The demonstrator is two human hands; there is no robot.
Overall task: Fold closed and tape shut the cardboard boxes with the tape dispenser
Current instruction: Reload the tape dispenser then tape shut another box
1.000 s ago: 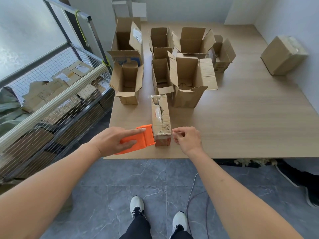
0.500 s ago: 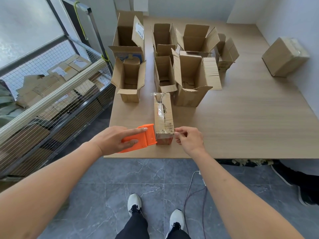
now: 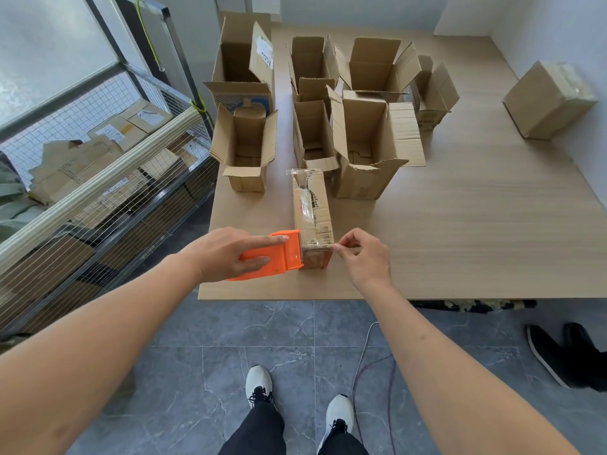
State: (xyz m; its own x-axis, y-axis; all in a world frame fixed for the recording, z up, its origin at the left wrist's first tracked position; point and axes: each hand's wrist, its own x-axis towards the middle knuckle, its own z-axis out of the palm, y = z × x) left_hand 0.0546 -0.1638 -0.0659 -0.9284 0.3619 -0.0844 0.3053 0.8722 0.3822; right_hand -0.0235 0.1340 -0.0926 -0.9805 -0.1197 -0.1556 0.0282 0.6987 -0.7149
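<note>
Tape dispenser [image 3: 272, 257] gripped in my left hand [image 3: 226, 254], pressed against the near end of the closed box [image 3: 312, 218] at the table [image 3: 476, 231] edge; my right hand [image 3: 363, 257] pinches the tape end. I should pull taut, then tear cleanly. Open boxes [image 3: 364, 142] wait beyond.

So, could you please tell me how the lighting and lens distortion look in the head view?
Head view: even daylight, soft shadows; tape on the closed box glints; wide-angle lens bows the table edge and stretches the forearms; everything sharp.
</note>
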